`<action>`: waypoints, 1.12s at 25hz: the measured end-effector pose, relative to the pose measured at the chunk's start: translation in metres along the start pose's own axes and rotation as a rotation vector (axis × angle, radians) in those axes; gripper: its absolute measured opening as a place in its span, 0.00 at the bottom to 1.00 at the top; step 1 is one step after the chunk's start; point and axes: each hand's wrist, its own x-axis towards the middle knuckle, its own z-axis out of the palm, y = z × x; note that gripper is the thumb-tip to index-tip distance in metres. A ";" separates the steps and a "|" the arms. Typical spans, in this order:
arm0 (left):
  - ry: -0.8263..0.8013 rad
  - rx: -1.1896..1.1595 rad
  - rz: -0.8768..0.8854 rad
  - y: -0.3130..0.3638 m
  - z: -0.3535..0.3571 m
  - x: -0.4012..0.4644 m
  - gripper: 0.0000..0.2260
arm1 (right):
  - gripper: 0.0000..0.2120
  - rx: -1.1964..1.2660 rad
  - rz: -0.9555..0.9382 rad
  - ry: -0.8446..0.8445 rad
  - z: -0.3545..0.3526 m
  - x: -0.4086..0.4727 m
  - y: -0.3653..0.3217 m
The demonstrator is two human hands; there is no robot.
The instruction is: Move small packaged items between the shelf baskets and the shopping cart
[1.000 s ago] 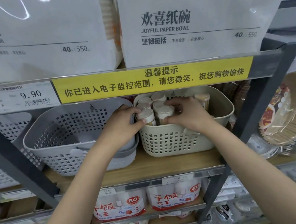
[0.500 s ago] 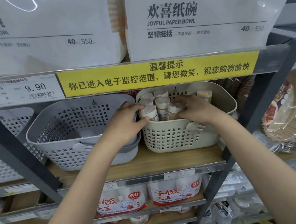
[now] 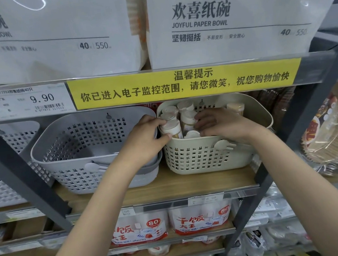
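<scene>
My left hand [image 3: 143, 134] has curled its thumb round the nearest lidded tube [image 3: 171, 128] at the beige basket's [image 3: 206, 157] front-left corner. Right hand [image 3: 220, 123], fingers bent, has pushed in over neighbouring tubes; hold unclear. Lift-out looks imminent.

On the shelf board [image 3: 150, 191], the basket of small containers [image 3: 206, 155] stands just right of another basket [image 3: 78, 165].

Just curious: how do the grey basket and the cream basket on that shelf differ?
The grey basket is wider and looks empty; the cream basket holds small capped tubs. Both hands reach into the cream one, none into the grey. Both are perforated plastic.
</scene>
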 end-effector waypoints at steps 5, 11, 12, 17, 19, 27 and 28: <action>-0.013 0.005 -0.006 0.001 -0.001 0.001 0.20 | 0.13 0.007 -0.001 0.065 0.000 -0.002 -0.003; -0.015 0.013 -0.001 0.002 -0.002 0.000 0.20 | 0.10 -0.021 -0.040 0.170 0.003 -0.006 -0.006; -0.013 0.018 0.002 0.002 -0.002 -0.001 0.20 | 0.10 -0.038 -0.064 0.194 0.004 -0.008 -0.007; 0.043 0.101 0.064 0.016 -0.007 -0.010 0.19 | 0.12 -0.165 -0.195 0.346 0.004 -0.044 -0.012; 0.088 0.135 0.109 0.028 -0.008 -0.017 0.19 | 0.12 -0.220 -0.228 0.424 0.003 -0.069 -0.011; -0.082 0.065 0.736 0.125 0.079 -0.078 0.20 | 0.14 -0.489 0.220 0.737 0.023 -0.256 0.088; -0.169 0.054 0.780 0.136 0.100 -0.089 0.20 | 0.15 -0.492 0.339 0.766 0.029 -0.286 0.105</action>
